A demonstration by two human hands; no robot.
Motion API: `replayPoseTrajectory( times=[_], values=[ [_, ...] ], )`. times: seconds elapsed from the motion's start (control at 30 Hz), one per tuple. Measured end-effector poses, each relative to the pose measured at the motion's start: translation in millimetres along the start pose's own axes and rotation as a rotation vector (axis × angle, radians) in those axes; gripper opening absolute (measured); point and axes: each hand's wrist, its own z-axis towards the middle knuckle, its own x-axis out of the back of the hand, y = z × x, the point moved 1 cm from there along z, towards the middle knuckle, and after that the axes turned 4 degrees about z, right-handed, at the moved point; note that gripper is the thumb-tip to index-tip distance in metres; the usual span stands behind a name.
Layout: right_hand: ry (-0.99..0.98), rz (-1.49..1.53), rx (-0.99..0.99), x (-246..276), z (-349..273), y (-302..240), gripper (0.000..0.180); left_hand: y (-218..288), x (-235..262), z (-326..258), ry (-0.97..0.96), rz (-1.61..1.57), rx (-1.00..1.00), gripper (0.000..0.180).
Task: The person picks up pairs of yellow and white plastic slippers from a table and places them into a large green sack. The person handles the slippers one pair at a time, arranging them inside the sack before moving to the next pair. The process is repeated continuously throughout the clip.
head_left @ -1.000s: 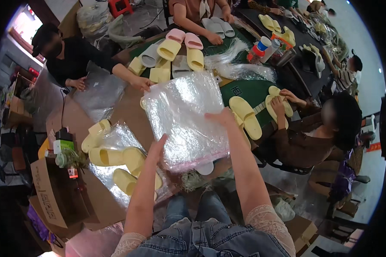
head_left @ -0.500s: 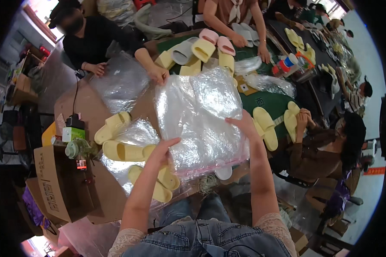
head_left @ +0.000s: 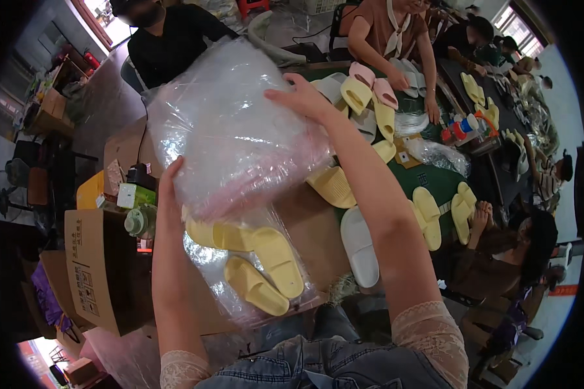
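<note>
Between my two hands, lifted above the table, is a stack of clear plastic bags (head_left: 233, 123) with a pinkish edge. My left hand (head_left: 172, 181) grips its near left side, thumb up and the other fingers hidden behind the plastic. On its right side my right hand (head_left: 308, 104) is closed, thumb and a finger showing on top. Below the stack lie yellow slide slippers (head_left: 276, 262), some resting on more clear plastic sheeting (head_left: 207, 275). A white slipper (head_left: 360, 246) lies beside my right forearm, with a yellow slipper (head_left: 334, 186) just beyond.
An open cardboard box (head_left: 94, 272) stands left, near a green-lidded bottle (head_left: 139, 222). Pink, yellow and grey slippers (head_left: 357, 95) are piled at the far side. Across the table a co-worker in black (head_left: 175, 45) sits; another handles grey slippers (head_left: 409, 76).
The bag stack has moved left and away from me in my hands, tilting. The black-clad person's hand no longer shows on it. Slippers it covered near me now show.
</note>
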Motion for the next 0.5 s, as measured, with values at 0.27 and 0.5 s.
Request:
replayPoseTrajectory(
  times=[0.27, 0.5],
  values=[
    [0.052, -0.187, 0.012, -84, 20, 158, 0.095, -95, 92, 142, 0.254, 0.086, -0.099, 0.035],
    [0.479, -0.027, 0.155, -89, -136, 206, 0.037, -91, 100, 160, 0.439, 0.322, -0.019, 0.033]
  ],
)
